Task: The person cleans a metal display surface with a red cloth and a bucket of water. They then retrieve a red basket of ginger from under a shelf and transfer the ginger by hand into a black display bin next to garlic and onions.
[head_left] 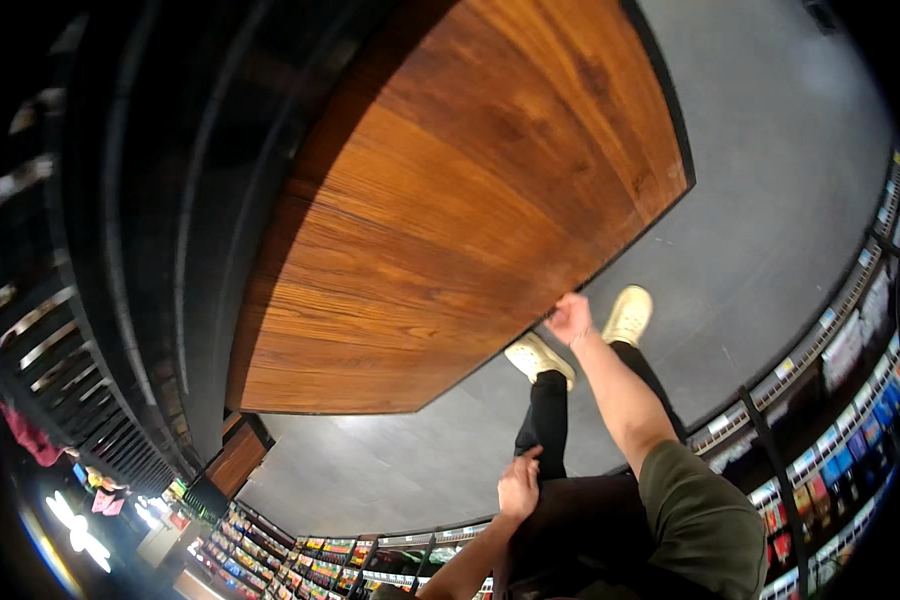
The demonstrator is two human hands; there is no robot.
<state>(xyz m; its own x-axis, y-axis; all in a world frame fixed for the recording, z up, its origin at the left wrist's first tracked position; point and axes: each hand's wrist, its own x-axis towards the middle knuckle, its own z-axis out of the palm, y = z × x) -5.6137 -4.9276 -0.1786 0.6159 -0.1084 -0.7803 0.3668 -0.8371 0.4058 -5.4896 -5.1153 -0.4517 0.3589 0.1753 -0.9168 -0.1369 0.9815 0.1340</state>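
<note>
A wide wood-grain platform (450, 247) with a dark edge fills the middle of the head view, beside the grey floor. My right hand (569, 318) is at the platform's near edge, its fingers curled at the dark rim; whether they grip it is not clear. Lower down, my left hand (519, 487) rests near my black-trousered leg (546, 420), one finger extended, with no object visible in it. My feet, in pale yellow clogs, stand on the floor, the left clog (534, 355) close to the platform edge and the right clog (631, 313) further right.
Store shelves (802, 457) with packaged goods and price tags curve along the right and bottom. A black slatted rack (82, 360) rises at the left beyond the platform. Bright ceiling lights (79, 529) show at lower left. Grey floor (765, 225) lies between the platform and the right shelves.
</note>
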